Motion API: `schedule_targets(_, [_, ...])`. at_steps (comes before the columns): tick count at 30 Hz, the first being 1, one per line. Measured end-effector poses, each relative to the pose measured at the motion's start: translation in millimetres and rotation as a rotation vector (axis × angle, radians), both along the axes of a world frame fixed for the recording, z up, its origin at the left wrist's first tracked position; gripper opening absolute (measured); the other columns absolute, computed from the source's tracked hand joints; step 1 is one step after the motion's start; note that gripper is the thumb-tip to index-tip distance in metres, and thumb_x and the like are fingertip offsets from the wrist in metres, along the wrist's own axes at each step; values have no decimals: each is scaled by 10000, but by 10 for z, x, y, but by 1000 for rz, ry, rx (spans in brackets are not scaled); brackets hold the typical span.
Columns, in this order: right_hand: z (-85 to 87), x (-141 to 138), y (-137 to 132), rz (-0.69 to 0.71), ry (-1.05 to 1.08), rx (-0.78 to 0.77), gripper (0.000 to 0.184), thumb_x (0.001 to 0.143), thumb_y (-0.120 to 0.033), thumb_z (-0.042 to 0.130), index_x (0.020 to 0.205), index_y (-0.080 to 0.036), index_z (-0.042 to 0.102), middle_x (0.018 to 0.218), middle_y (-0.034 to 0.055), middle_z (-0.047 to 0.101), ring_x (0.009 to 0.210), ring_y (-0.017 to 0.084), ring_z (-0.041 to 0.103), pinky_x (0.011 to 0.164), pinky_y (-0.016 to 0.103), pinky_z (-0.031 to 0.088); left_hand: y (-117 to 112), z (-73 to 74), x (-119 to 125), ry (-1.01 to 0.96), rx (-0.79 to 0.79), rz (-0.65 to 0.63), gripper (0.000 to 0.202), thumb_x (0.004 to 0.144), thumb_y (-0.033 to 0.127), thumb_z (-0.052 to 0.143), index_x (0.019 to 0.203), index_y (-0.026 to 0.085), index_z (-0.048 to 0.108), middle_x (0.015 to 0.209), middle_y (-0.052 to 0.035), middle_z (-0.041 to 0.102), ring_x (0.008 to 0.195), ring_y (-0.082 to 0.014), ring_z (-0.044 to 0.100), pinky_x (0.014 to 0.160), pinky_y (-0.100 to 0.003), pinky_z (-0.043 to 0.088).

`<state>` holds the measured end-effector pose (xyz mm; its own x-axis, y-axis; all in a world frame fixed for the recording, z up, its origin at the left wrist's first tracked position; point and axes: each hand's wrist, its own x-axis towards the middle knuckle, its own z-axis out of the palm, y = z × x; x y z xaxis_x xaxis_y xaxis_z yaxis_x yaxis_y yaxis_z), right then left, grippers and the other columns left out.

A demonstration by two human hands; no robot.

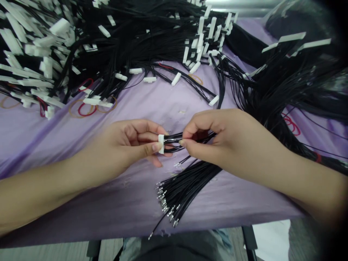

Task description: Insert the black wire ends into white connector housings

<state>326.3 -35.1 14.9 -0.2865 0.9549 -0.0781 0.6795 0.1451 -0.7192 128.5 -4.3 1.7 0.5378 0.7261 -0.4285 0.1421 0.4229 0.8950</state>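
Between the thumb and fingers of my left hand (136, 141) is a small white connector housing (161, 144), held upright. Several black wires run from its right side toward my right hand (209, 132). The thumb and index finger of that hand pinch a black wire (174, 140) just right of the housing; a bit of its metal terminal shows near the housing, and I cannot tell whether it is inside. Below my right hand a fanned bundle of loose black wires (187, 185) lies on the cloth, its crimped metal ends pointing down and left.
A purple cloth (130, 203) covers the table. Across the back lies a large heap of black cables (141, 36) with white connectors (51, 58). More black cables (274, 87) lie at the right. Red and tan rubber bands (88, 108) are scattered at the left.
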Motion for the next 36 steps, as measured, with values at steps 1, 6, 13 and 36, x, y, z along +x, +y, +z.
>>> schedule_targets(1, [-1,-6,-3,5,-1,6,121,725,-156,597,638,-193,672,566,-63,604,485,66,495,433,240,323,0,4,4,-1,-3,0,99,776,56,667,807,150,659,714,-5,707,639,-115,666,594,-141,541])
schedule_targets(6, [-55,-51,-32,42,-1,104,115,775,-154,605,683,-174,672,645,-49,630,582,70,535,535,225,357,-4,4,16,-7,-26,24,150,769,4,636,774,153,657,693,10,708,527,-89,632,516,-125,519])
schedule_targets(13, [-166,-94,-52,59,20,166,141,848,-161,574,723,-152,638,701,-16,608,677,87,534,628,215,368,-19,-38,-4,2,-25,28,122,768,41,668,799,159,664,714,6,722,547,-107,658,548,-149,544])
schedule_targets(36, [-138,38,-71,297,-84,573,178,891,-117,531,853,-113,705,806,61,624,691,99,548,611,218,434,9,-107,-73,-122,-54,24,107,801,79,695,887,140,678,786,9,704,704,-116,691,688,-176,603])
